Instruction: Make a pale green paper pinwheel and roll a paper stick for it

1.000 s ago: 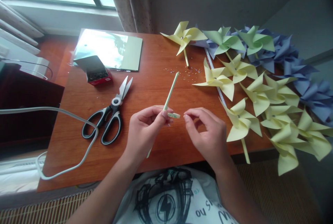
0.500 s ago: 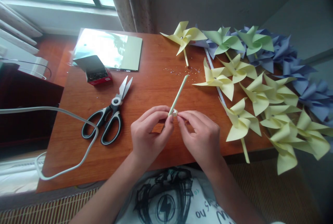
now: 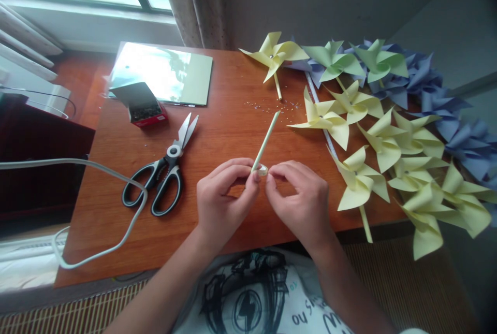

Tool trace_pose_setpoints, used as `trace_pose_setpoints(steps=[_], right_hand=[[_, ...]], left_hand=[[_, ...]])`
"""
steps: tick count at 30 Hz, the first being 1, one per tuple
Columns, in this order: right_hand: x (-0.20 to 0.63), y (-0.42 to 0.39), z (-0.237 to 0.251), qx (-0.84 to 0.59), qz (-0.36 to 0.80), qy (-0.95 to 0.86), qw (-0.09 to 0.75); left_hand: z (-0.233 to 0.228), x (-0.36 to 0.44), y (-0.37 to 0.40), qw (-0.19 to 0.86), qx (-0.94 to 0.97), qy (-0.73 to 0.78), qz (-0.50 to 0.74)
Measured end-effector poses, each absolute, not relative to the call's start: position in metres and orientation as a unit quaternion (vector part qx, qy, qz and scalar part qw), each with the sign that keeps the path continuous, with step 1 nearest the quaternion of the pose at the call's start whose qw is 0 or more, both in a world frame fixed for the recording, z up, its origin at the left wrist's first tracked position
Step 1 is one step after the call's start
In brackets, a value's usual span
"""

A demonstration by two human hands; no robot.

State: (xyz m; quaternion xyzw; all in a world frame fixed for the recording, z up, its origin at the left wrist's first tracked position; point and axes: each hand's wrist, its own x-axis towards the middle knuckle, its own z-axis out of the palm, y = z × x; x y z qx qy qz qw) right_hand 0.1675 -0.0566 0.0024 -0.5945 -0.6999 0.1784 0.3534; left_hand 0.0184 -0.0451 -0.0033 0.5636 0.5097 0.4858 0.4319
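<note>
Between the thumb and fingers of my left hand (image 3: 227,194) is a thin pale-green rolled paper stick (image 3: 267,137), its upper end tilted away to the right. A small clear, shiny loop (image 3: 263,170), perhaps tape, shows beside the stick at my left fingertips. My right hand (image 3: 298,199) is closed in a pinch right next to that loop; what lies between its fingertips is too small to make out. Black-handled scissors (image 3: 173,153) lie with their blades apart to the left of my hands.
Yellow paper pinwheels (image 3: 359,178), green ones (image 3: 334,62) and blue ones (image 3: 466,134) crowd the table's right side. At the left are an open red box (image 3: 151,116) of small dark items, a glossy pack of paper (image 3: 200,80) and a white cable (image 3: 128,230). Tiny scraps (image 3: 287,109) lie beyond the stick.
My right hand has shifted very slightly to the right, and the clear loop shows a little more beside the stick. My left hand keeps its grip.
</note>
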Motion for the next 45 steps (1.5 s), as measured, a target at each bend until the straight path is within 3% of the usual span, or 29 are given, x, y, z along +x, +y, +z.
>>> trace_pose_setpoints(steps=[7, 12, 16, 25, 30, 38, 45], right_hand=[[0.175, -0.054, 0.002, -0.594, 0.335, -0.589, 0.434], [0.172, -0.055, -0.002, -0.573, 0.232, -0.678, 0.397], [0.169, -0.056, -0.005, -0.571, 0.156, -0.723, 0.356], [0.169, -0.057, -0.005, -0.583, 0.111, -0.743, 0.31], [0.171, -0.052, -0.003, -0.585, 0.175, -0.706, 0.358], [0.174, -0.051, -0.011, -0.57, 0.415, -0.54, 0.459], [0.174, -0.053, -0.011, -0.537, 0.502, -0.479, 0.479]], left_hand=[[-0.008, 0.016, -0.042, 0.509, 0.485, 0.484, 0.52], [-0.01, 0.015, -0.042, 0.491, 0.5, 0.482, 0.526], [-0.013, 0.016, -0.043, 0.409, 0.574, 0.483, 0.52], [-0.008, 0.021, -0.043, 0.313, 0.655, 0.473, 0.5], [-0.008, 0.02, -0.044, 0.373, 0.621, 0.47, 0.505], [-0.004, 0.017, -0.039, 0.576, 0.433, 0.479, 0.502], [-0.006, 0.012, -0.036, 0.635, 0.339, 0.473, 0.507]])
